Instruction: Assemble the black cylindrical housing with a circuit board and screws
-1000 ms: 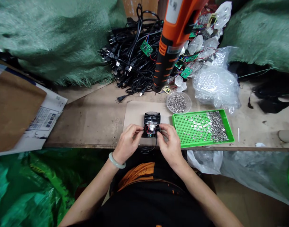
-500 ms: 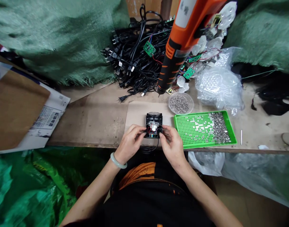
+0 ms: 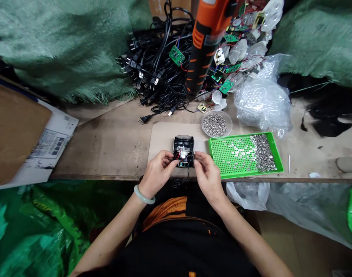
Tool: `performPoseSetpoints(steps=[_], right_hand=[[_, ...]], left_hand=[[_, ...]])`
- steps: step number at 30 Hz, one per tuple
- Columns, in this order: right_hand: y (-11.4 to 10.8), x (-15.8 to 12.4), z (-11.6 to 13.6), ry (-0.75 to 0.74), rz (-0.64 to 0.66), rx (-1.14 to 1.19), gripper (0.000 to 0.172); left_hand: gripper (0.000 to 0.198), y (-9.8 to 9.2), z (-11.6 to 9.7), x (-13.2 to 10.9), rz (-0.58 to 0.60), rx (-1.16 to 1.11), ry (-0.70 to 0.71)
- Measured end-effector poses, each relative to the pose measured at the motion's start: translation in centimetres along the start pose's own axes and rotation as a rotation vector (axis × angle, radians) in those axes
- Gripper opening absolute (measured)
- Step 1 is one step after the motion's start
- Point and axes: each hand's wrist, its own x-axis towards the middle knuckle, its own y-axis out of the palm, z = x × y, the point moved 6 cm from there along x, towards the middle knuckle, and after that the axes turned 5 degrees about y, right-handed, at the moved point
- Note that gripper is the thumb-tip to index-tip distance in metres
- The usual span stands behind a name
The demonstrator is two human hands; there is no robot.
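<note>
A small open black housing [image 3: 183, 143] lies on a cardboard sheet, with red wires, a clear inner part and a round clear piece at its far end. A black cord [image 3: 188, 175] runs from its near right corner over the table edge. My left hand [image 3: 160, 171], with a pale bangle at the wrist, grips the housing's left side, thumb reaching over its near part. My right hand [image 3: 208, 175] is at the right edge, thumb and fingers slightly apart; whether the fingertips touch the housing is hard to tell.
An orange-and-black power screwdriver [image 3: 203, 50] hangs above the table. Screws fill a round dish [image 3: 216, 134]; small metal parts lie in a green tray [image 3: 215, 161]. Behind are black plug cords [image 3: 164, 73], green circuit boards [image 3: 176, 55] and a clear plastic bag [image 3: 262, 100]. A carton [image 3: 53, 148] stands left.
My right hand has eased slightly away from the housing's right side. My left thumb reaches further over the housing. The whole view has shifted a little, so the surroundings appear further left.
</note>
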Motion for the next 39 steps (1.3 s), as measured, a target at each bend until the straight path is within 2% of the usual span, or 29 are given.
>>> performPoseSetpoints(steps=[5,11,20,26,31,35,39], right_hand=[[0.1,0.2,-1.3,0.119,-0.009,0.07,0.032],[0.8,0.2,-1.3,0.22,0.011,0.172,0.043],[1.2,1.0,-0.4,0.272,-0.022,-0.017,0.037],[1.2,1.0,-0.5,0.242,-0.078,-0.121,0.026],[1.5,0.8,-0.9,0.17,-0.084,-0.128,0.02],[1.2,-0.6,-0.1,0.04,-0.124,-0.2,0.036],[0.5,-2.1,2.2,-0.123,-0.137,-0.364,0.047]], left_hand=[[0.025,0.4,1.0,0.3,-0.045,-0.092,-0.073],[0.024,0.6,1.1,0.4,-0.038,-0.134,-0.054],[0.028,1.0,1.6,0.3,-0.032,-0.133,-0.077],[0.026,1.6,1.8,0.0,-0.03,-0.105,-0.067],[0.03,2.2,2.7,-0.1,-0.036,-0.1,-0.043],[0.045,2.2,3.6,-0.1,-0.062,-0.108,-0.04],[0.06,1.9,3.9,-0.1,-0.061,-0.101,-0.019]])
